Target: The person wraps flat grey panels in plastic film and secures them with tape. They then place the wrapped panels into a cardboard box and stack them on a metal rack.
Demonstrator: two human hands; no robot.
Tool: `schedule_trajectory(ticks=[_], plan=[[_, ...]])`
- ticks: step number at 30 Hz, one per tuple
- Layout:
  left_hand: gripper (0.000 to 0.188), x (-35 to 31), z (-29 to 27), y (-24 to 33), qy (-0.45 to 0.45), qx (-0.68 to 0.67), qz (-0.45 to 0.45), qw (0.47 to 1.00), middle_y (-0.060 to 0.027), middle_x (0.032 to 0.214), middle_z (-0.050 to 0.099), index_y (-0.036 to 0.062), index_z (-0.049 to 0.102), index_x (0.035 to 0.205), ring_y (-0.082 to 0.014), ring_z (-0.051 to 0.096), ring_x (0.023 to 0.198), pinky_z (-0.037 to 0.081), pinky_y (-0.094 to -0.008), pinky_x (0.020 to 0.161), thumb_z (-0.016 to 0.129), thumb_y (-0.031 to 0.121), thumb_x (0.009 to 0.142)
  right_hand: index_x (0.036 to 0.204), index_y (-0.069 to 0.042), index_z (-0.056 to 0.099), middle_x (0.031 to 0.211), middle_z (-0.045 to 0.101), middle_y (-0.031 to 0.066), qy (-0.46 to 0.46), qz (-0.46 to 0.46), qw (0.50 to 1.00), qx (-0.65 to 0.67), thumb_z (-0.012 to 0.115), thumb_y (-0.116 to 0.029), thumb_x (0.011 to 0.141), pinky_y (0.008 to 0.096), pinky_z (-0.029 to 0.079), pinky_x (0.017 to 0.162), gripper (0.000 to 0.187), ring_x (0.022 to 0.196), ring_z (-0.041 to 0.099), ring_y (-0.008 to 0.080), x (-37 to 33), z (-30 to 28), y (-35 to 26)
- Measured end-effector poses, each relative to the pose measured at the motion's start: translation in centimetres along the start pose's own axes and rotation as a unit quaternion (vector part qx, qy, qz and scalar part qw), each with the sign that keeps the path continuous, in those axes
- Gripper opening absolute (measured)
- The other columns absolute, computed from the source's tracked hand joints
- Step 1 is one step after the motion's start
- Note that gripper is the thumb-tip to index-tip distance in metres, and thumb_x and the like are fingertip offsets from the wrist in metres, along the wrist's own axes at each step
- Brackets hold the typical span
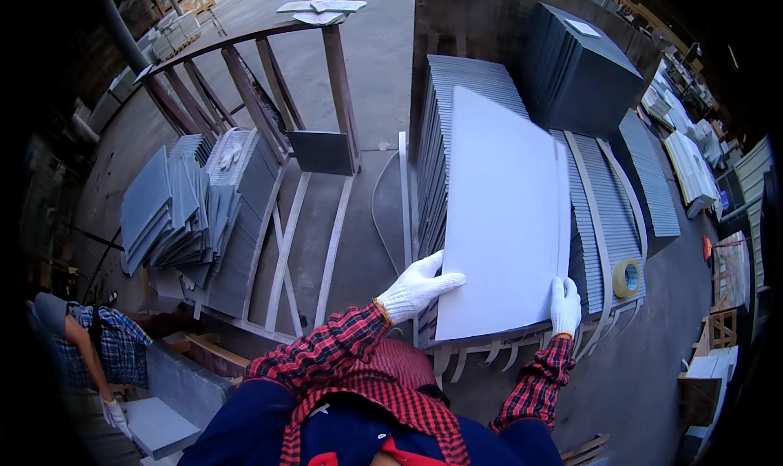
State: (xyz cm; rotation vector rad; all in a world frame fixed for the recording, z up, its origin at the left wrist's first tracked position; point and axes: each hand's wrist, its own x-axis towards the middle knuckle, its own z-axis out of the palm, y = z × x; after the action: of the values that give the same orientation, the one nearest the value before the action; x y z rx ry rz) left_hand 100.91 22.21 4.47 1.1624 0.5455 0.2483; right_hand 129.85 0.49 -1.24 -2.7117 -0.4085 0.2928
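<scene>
A large white sheet [502, 221], flat and smooth, lies slanted over rows of grey slabs [473, 76] standing on edge. My left hand [420, 288], in a white knit glove, grips the sheet's left edge near its lower corner, thumb on top. On the opposite edge, my gloved right hand [564, 307] is closed at the lower right corner, its fingers pointing up along the side. Whether the sheet is one piece or several thin layers, I cannot tell. A roll of yellowish tape [626, 278] rests on the slabs to the right, beside pale straps [591, 213].
At left, a metal rack [334, 91] holds leaning grey slabs [147, 209], with white gloves [231, 154] on top. A dark slab block [583, 75] stands at the far right. Lower left, a co-worker [98, 344] bends over a grey slab [163, 425].
</scene>
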Motion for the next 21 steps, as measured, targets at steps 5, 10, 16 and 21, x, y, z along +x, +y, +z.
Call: schedule_trajectory(ticks=[5, 10, 16, 21], plan=[[0.056, -5.9, -3.2, 1.0, 0.040, 0.004, 0.026, 0.999, -0.0098, 0.133, 0.060, -0.0023, 0.046, 0.144, -0.0157, 0.054, 0.121, 0.042, -0.0312, 0.105, 0.065, 0.020, 0.096, 0.134, 0.003, 0.052, 0.123, 0.061, 0.0105, -0.046, -0.073, 0.874, 0.478, 0.051, -0.036, 0.104, 0.0348, 0.043, 0.096, 0.049, 0.111, 0.056, 0.0185, -0.3, -3.3, -4.5], [0.052, -17.2, -9.4, -0.8, 0.151, 0.024, 0.016, 0.988, -0.0071, 0.123, 0.065, -0.0026, 0.055, 0.137, -0.0141, 0.058, 0.111, 0.045, -0.0298, 0.099, 0.071, 0.015, 0.091, 0.125, 0.002, 0.057, 0.110, 0.063, 0.0063, -0.169, -0.171, 0.804, 0.544, 0.059, -0.031, 0.098, 0.0298, 0.045, 0.086, 0.043, 0.098, 0.058, 0.0150, -4.0, -4.7, -12.3], [0.046, -33.3, -10.4, -4.0, 0.451, -0.052, 0.267, 0.850, -0.0105, 0.127, 0.061, -0.0055, 0.052, 0.132, -0.0193, 0.057, 0.116, 0.043, -0.0330, 0.103, 0.065, 0.009, 0.091, 0.108, 0.003, 0.065, 0.091, 0.067, 0.0019, -0.363, -0.282, 0.712, 0.531, 0.069, -0.013, 0.089, 0.0243, 0.047, 0.073, 0.025, 0.079, 0.057, 0.0080, -19.1, 3.8, -21.9], [0.042, -53.1, -7.3, -9.6, 0.588, -0.045, 0.316, 0.743, -0.0079, 0.119, 0.064, -0.0042, 0.055, 0.129, -0.0166, 0.059, 0.111, 0.045, -0.0316, 0.100, 0.065, 0.008, 0.090, 0.106, 0.004, 0.067, 0.090, 0.069, 0.0020, -0.533, -0.356, 0.642, 0.422, 0.073, -0.012, 0.087, 0.0256, 0.047, 0.075, 0.026, 0.078, 0.058, 0.0092, -34.2, 7.4, -22.6]])
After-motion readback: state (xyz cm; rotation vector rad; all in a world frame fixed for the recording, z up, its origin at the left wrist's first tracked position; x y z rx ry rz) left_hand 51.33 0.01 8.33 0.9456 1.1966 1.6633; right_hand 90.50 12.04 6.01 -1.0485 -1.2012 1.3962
